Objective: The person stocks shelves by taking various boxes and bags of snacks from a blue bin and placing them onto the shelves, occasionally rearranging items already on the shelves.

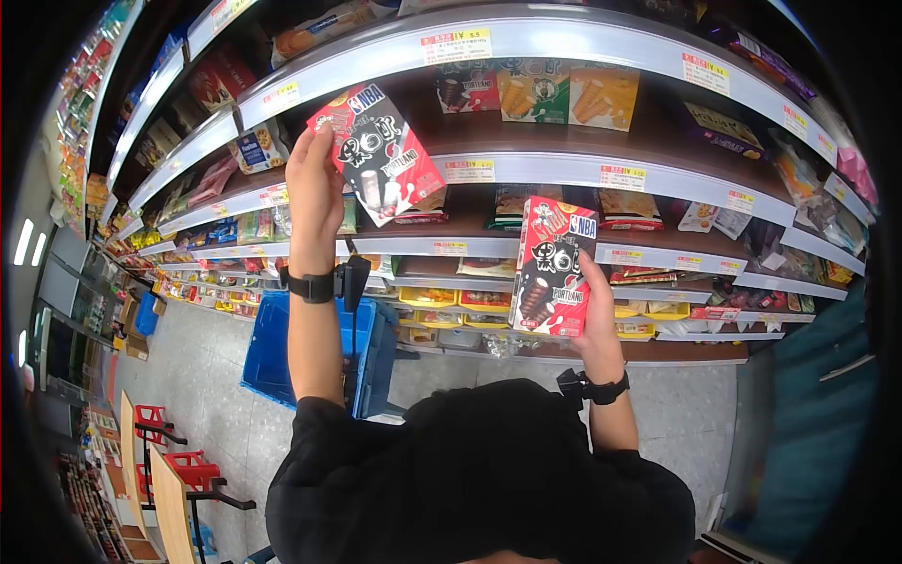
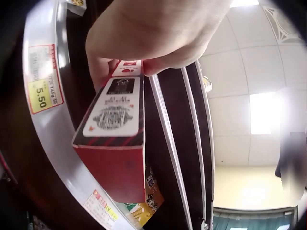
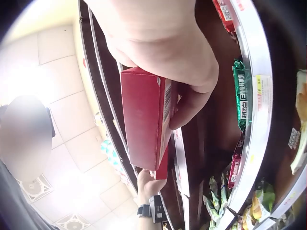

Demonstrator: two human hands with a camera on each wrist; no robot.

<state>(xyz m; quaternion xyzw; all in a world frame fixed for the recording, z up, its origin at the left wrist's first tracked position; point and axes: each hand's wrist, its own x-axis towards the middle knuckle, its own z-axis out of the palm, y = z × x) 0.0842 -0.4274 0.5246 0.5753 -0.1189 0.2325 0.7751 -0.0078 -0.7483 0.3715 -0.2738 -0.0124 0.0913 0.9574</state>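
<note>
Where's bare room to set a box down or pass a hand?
Bare shelf shows between the yellow wafer-roll box and the dark package to its right; tiled floor is bare between the blue crate and red stools. Crowded: the low yellow trays.

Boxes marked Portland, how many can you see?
3: one in the left hand, another in the right hand, a third on the upper shelf; more may be hidden.

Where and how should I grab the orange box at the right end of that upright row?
I'd grip the orange box by its right edge, coming from the front right: it stands upright, the yellow-green box crowds its left, and the right side looks free.
</note>
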